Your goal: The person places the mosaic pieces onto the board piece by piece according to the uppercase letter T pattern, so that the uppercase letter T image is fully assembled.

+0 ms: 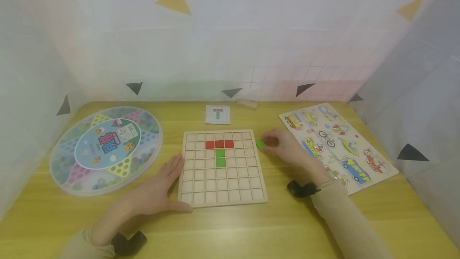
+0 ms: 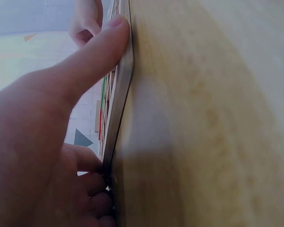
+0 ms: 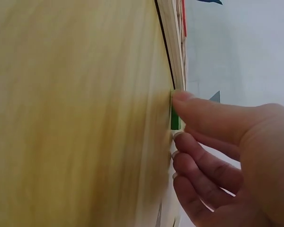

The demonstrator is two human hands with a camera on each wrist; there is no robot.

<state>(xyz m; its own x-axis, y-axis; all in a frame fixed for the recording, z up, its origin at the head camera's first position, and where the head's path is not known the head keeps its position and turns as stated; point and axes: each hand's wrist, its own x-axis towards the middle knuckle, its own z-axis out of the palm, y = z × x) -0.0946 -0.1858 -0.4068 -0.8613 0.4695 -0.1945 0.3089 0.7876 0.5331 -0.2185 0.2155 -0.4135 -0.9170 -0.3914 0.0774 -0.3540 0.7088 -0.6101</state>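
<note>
A wooden grid board (image 1: pixel 238 194) lies flat on the table, with a row of red tiles (image 1: pixel 219 144) and two green tiles (image 1: pixel 220 157) below its middle. My left hand (image 1: pixel 154 189) rests along the board's left side, fingers extended at the left edge and thumb at the near left corner; the left wrist view shows that thumb (image 2: pixel 85 66) against the edge. Just right of the board, my right hand (image 1: pixel 287 147) pinches a loose green tile (image 1: pixel 260 144) at the table top. In the right wrist view the thumb covers part of this green tile (image 3: pixel 174 118).
A small pattern card (image 1: pixel 217 115) with a red and green T lies behind the board, beside a small wooden block (image 1: pixel 247 104). At left is a round Chinese checkers box (image 1: pixel 106 151); at right, a picture puzzle board (image 1: pixel 338 143), partly under the right forearm.
</note>
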